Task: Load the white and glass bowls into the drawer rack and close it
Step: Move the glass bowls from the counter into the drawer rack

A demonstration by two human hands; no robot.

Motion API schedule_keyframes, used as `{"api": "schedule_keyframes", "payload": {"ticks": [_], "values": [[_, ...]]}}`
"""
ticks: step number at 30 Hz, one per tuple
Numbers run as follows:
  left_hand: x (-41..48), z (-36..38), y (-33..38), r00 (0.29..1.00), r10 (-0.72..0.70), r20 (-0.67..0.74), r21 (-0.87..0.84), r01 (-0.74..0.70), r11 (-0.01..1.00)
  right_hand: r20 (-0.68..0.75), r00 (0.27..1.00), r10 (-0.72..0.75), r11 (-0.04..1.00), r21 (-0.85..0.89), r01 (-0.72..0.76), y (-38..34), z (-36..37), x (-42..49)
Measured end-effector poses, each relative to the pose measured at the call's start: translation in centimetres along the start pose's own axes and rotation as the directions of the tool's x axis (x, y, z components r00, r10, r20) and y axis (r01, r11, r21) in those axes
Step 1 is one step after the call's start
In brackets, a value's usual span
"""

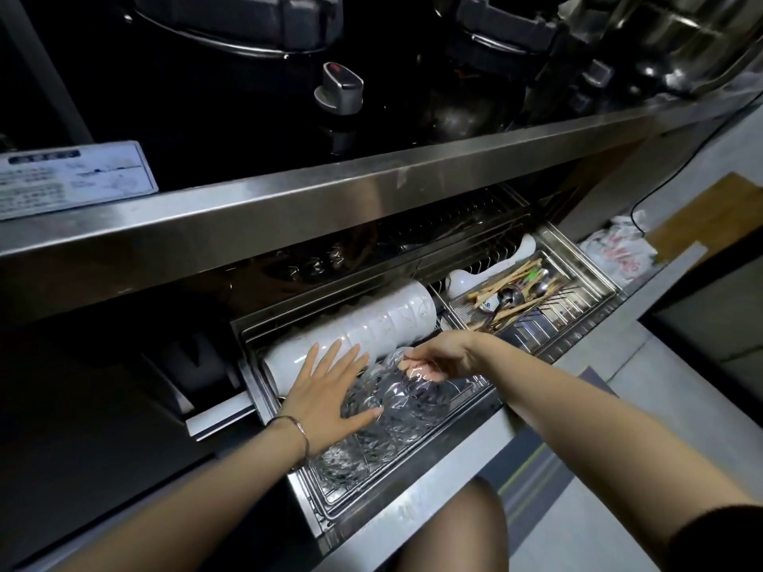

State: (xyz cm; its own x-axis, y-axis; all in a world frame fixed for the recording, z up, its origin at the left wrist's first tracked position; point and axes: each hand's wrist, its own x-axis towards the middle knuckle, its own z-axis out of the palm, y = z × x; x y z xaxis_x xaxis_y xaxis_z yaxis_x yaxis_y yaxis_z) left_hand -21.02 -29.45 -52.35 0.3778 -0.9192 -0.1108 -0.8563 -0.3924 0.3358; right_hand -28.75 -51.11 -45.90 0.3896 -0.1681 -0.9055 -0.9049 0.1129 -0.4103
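Drawer rack [330, 495] pulled out below stove front, open. White bowls [371, 324] lie on their sides, nested in row along rack's back-left edge. Glass bowls [396, 414] stand on edge in row along front-left edge, just beside white row. Left grip [326, 400] apart: fingers straight and spread, palm on glass bowls, fingertips over white bowls. Right grip [437, 359] curled, pinching rim of glass bowls at row's right end. Cutlery basket [468, 310] with chopsticks [495, 282] and spoons [536, 289] at rack's right end. Bracelet [299, 433] on left wrist.
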Motion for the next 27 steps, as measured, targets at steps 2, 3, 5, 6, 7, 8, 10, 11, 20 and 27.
{"api": "schedule_keyframes", "payload": {"ticks": [2,3,5,6,7,8,10,11,20,27], "values": [[0.0,0.0,0.0,1.0,0.006,-0.009,-0.002,-0.006,1.0,0.012,1.0,0.012,1.0,-0.026,-0.012,0.1,0.3,0.6],[0.0,0.0,0.0,1.0,0.007,-0.012,-0.003,-0.007,1.0,0.013,1.0,0.022,0.999,-0.038,-0.021,0.2,0.4,0.9],[0.0,0.0,0.0,1.0,0.006,-0.016,-0.007,-0.006,1.0,0.014,0.999,0.049,0.997,-0.054,-0.048,0.3,0.5,1.3],[0.0,0.0,0.0,1.0,0.006,-0.015,-0.009,-0.006,1.0,0.021,0.998,0.062,0.996,-0.065,-0.061,0.3,0.5,1.4],[0.0,0.0,0.0,1.0,0.005,-0.012,-0.01,-0.005,1.0,0.029,0.997,0.074,0.994,-0.084,-0.071,0.3,0.5,1.5],[0.0,0.0,0.0,1.0,0.004,-0.01,-0.011,-0.004,1.0,0.041,0.996,0.082,0.991,-0.106,-0.077,0.3,0.5,1.5],[0.0,0.1,0.0,1.0,0.001,-0.009,-0.011,-0.001,1.0,0.082,0.993,0.087,0.988,-0.133,-0.075,0.2,0.4,1.4],[0.0,0.1,-0.1,1.0,0.0,-0.008,-0.012,0.0,1.0,0.1,0.991,0.085,0.987,-0.141,-0.071,0.2,0.4,1.3],[0.0,-0.1,0.0,1.0,-0.005,0.026,0.013,0.004,1.0,-0.045,0.999,-0.002,0.947,-0.321,-0.013,-0.1,0.7,-0.8],[0.0,-2.2,1.4,0.998,-0.009,0.069,-0.02,0.01,1.0,-0.227,0.888,-0.401,0.862,-0.422,0.281,-0.1,0.3,-5.4]]}}
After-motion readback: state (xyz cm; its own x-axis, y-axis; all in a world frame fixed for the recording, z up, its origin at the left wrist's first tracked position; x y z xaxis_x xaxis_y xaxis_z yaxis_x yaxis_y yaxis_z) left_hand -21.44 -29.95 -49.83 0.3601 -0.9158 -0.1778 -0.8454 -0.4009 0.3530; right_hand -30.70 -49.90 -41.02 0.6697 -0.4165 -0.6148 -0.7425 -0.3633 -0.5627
